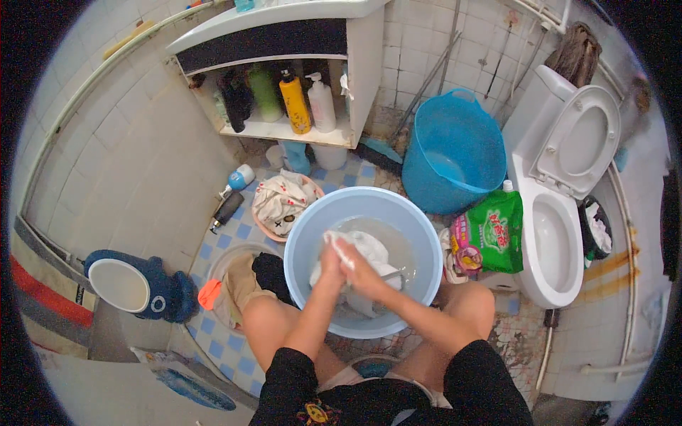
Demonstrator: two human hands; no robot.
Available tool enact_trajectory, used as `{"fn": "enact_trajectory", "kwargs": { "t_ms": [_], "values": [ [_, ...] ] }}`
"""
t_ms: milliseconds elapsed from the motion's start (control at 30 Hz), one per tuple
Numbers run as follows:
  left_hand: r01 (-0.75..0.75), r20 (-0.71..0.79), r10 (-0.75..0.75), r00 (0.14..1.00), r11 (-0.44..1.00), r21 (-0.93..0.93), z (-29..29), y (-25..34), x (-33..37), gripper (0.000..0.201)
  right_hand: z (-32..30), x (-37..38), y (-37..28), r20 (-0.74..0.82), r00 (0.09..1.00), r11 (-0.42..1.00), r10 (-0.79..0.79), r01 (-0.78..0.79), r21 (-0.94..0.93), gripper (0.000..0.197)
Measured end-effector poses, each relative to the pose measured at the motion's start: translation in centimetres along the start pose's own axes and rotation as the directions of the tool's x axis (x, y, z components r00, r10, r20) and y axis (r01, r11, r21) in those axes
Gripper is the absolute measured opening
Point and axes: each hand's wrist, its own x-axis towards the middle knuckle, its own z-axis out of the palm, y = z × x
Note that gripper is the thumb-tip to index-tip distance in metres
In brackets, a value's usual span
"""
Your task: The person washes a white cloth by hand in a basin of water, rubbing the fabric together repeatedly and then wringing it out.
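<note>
Between my knees stands a light blue basin (298,220) with cloudy water in it. White cloth (373,248) lies partly in the water, and a piece of it rises into my hands. My left hand (330,263) and my right hand (361,271) are close together over the basin's middle, both closed on the white cloth. The fingers are partly hidden by the cloth and by each other. A thin grey handle-like shape (393,275) shows at the cloth's right edge; I cannot make out what it is.
Left of the basin are a pink basin of patterned clothes (280,202) and a tub of dark and tan clothes (241,280). A tall blue bucket (447,156), a green detergent bag (495,231) and a toilet (554,241) stand right. Bottles (295,103) fill the cabinet shelf ahead.
</note>
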Motion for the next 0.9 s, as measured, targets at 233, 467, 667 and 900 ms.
{"fn": "enact_trajectory", "kwargs": {
  "t_ms": [233, 467, 667, 900],
  "values": [
    [-0.205, 0.200, 0.153, 0.968, 0.939, 0.277, 1.9, -5.2, -1.1, 0.047, -3.9, 1.1, 6.8, -0.186, 0.928, 0.820, 0.324, -0.177, 0.544, 0.051],
    [0.114, 0.075, -0.112, 0.991, 0.993, -0.023, -0.1, -2.2, 0.9, 0.052, 0.2, -0.8, 2.2, -0.172, 0.983, 0.994, 0.064, -0.048, 0.097, 0.054],
    [-0.183, 0.123, 0.143, 0.982, 0.882, 0.434, 0.9, -4.2, -0.9, 0.050, -2.8, 0.3, 3.3, -0.131, 0.976, 0.970, 0.172, -0.145, 0.194, 0.052],
    [-0.250, 0.283, 0.190, 0.940, 0.948, 0.196, 0.6, -4.4, 0.1, 0.042, -2.7, 0.9, 3.7, -0.162, 0.980, 0.982, 0.112, -0.085, 0.166, 0.050]
  ]
}}
